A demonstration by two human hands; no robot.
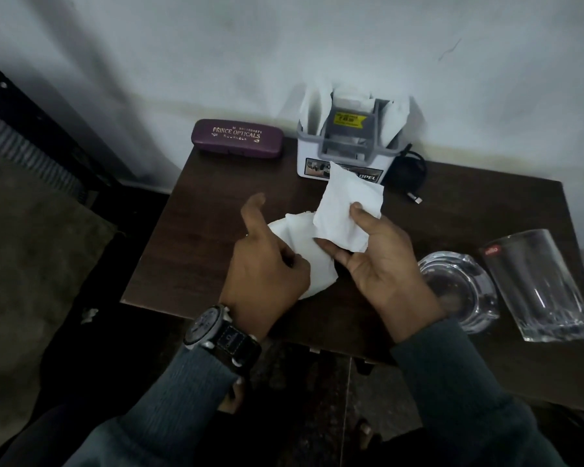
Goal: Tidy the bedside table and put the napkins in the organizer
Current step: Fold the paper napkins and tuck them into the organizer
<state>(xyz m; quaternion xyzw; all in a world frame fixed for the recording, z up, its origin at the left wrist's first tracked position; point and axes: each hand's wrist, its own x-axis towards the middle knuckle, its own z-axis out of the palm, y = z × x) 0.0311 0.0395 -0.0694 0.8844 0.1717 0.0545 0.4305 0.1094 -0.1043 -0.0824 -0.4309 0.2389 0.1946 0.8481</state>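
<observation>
While the right hand (381, 264) is lifted above the middle of the dark wooden surface (189, 230), it holds a folded napkin (344, 214). The thumb presses on the napkin's front side and the other fingers (331, 246) support it from below, so these fingers are clamped on the napkin. The top corner of this napkin stands in front of the label of the organizer (348, 163), but I cannot tell whether it touches it.

The left hand (267, 264) is just beside, at 9 o'clock from the right one, with its back turned to the camera. Its index finger (253, 210) points straight toward 12 o'clock, and the other fingers are curled and closed on a loose napkin (317, 278). This napkin is crumpled. It spreads out from under the left hand and passes behind the folded one. A wristwatch (216, 328) with a dark strap is on the left wrist, and both arms wear grey-blue sleeves.

The organizer is at 12 o'clock from the hands, at the far edge of the surface and against the white wall. It has a white base and a grey insert, and white napkins (314, 106) stand upright in it. A purple glasses case (236, 138) lies at 10 o'clock, also along the wall. A coiled black cable (408, 170) lies at 1 o'clock, just beside the organizer. A glass ashtray (459, 288) sits at 4 o'clock, near the right wrist, and a clear drinking glass (540, 284) stands just beyond it.
</observation>
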